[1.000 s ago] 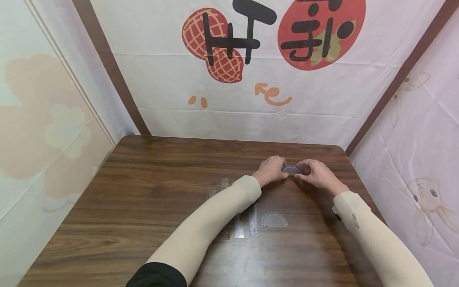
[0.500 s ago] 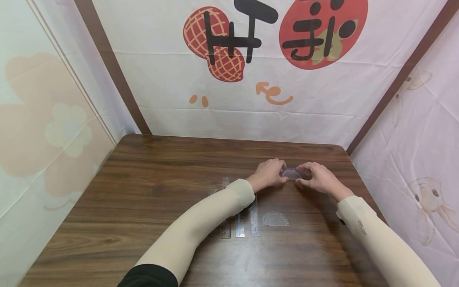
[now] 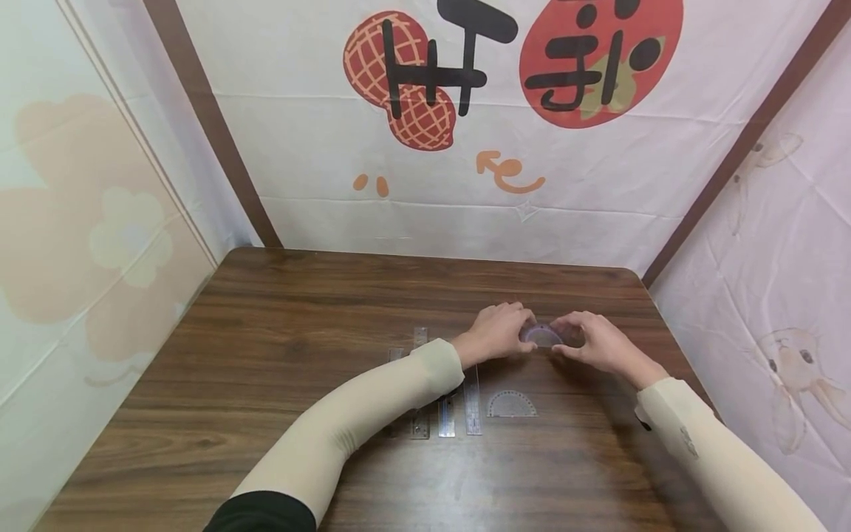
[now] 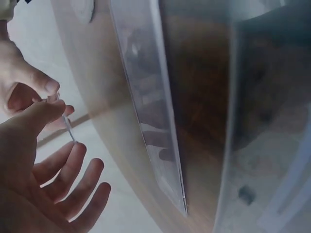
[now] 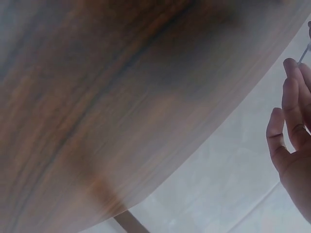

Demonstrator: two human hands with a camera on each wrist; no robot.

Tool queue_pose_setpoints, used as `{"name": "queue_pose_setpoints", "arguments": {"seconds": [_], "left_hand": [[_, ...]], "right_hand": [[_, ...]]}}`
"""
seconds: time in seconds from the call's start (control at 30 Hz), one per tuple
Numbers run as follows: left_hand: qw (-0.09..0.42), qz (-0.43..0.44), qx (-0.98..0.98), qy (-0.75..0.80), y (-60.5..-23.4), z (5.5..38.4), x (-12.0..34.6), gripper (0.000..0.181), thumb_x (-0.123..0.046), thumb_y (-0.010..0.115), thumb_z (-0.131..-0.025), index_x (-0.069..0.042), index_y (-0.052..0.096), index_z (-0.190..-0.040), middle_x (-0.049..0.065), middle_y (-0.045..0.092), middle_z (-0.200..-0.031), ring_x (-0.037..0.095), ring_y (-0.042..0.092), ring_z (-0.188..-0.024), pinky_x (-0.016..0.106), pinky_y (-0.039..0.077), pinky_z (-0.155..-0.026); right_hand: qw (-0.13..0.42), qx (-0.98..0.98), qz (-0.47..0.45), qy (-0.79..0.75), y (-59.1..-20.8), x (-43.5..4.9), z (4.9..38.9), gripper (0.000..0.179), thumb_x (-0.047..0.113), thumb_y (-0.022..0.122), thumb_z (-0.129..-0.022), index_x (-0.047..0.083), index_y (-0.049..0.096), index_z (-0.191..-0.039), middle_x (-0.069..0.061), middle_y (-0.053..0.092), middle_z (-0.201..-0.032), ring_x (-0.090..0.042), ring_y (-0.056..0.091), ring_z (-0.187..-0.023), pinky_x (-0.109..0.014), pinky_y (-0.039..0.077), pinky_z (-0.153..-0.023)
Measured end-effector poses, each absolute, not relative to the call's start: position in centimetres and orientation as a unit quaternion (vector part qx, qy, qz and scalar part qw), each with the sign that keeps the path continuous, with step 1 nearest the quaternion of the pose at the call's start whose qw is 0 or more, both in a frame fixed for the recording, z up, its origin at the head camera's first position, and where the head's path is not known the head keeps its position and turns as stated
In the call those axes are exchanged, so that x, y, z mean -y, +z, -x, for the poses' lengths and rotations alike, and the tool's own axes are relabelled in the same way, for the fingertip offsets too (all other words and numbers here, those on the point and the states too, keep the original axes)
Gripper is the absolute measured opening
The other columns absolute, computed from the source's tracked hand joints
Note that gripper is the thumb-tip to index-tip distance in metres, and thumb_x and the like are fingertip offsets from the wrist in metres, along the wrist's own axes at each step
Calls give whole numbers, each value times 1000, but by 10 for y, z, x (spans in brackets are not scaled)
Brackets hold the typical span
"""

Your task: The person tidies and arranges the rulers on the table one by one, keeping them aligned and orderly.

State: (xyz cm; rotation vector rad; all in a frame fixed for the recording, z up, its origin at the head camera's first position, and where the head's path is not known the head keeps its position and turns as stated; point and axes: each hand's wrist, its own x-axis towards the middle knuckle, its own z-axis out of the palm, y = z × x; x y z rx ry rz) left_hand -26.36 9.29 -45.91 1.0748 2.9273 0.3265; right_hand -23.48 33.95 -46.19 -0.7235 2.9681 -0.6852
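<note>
A clear, purple-tinted protractor is held between both hands above the far right part of the table. My left hand pinches its left end with thumb and fingers. At the other end, my right hand has it between thumb and fingertips. In the left wrist view the held protractor is seen edge-on, as a thin strip. Only part of the right hand shows in the right wrist view. A second clear protractor lies flat on the table, nearer the person.
Several clear rulers lie side by side on the brown wooden table, among them the rightmost ruler beside the lying protractor. The left forearm passes over them and hides their middles. A printed cloth hangs behind the table.
Both hands have drawn the held protractor a little nearer the person, keeping their hold. The left forearm has shifted, showing more of the rulers' near ends. The lying protractor stays put.
</note>
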Motion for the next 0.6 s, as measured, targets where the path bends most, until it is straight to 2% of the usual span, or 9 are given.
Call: {"name": "queue_pose_setpoints", "arguments": {"seconds": [0.2,0.6], "left_hand": [[-1,-366,-924,107,-458,253,-91,50,-54,77,-97,-24,71,-137,-8,67,-115,7,61,-93,25,50,-74],[-1,-391,-916,91,-453,226,-91,52,-56,79,-95,-25,71,-136,-9,68,-117,7,62,-96,24,50,-77]], "right_hand": [[1,-939,259,-226,-459,-343,223,39,18,89,-92,4,75,-125,-8,76,-117,-25,71,-102,-51,59,-87],[-11,-925,299,-234,-457,-345,198,38,16,90,-89,5,75,-121,-1,75,-109,-10,65,-88,-34,56,-76]]}}
